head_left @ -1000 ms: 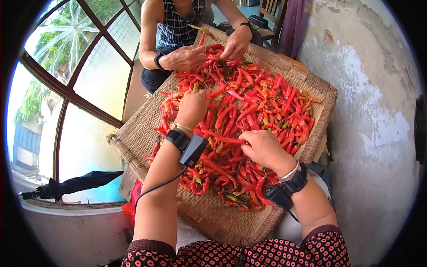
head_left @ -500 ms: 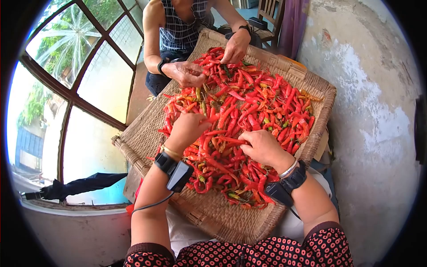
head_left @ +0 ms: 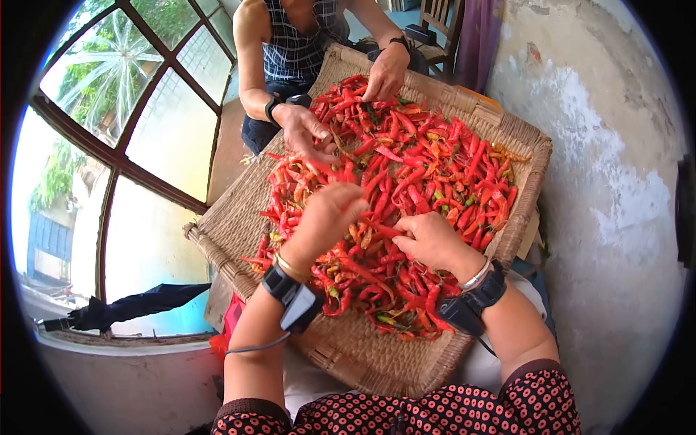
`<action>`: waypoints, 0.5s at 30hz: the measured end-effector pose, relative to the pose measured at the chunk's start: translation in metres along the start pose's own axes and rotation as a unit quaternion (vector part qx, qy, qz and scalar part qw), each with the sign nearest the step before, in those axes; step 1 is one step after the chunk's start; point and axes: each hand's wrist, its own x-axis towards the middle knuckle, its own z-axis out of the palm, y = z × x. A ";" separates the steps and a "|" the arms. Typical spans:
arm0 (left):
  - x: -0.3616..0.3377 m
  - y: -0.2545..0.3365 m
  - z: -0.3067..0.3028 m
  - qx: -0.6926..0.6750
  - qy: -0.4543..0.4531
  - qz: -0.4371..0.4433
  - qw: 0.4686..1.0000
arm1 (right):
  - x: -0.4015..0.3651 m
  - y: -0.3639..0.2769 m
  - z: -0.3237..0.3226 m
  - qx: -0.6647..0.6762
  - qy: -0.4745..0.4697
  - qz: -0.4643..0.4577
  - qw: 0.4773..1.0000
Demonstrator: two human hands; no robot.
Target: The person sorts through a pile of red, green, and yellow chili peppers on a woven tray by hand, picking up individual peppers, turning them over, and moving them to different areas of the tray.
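Observation:
A thick layer of red chili peppers (head_left: 457, 159), with a few green and yellowish ones, lies on a woven tray (head_left: 348, 355). Over the middle of the pile, my right hand (head_left: 438, 243) pinches a red chili pepper (head_left: 383, 229) that points left. My left hand (head_left: 326, 221) hovers just left of that pepper, fingers curled and slightly blurred; what they hold, if anything, is hidden. Both my wrists carry bracelets and strapped dark devices.
Across the tray sits another person, whose one hand (head_left: 308, 134) reaches over the peppers and whose other hand (head_left: 386, 72) touches them. A folded umbrella (head_left: 138, 304) lies by the window at left. A rough wall (head_left: 594, 217) stands close on the right.
My left hand has moved right and slightly down, closer to the pepper in my right hand. My right hand stays nearly in place. The other person's left-side hand has lowered and its fingers have spread.

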 end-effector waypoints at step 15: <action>-0.029 0.007 -0.023 -0.100 -0.260 -0.171 0.945 | -0.004 -0.006 0.003 0.147 -0.012 0.004 0.989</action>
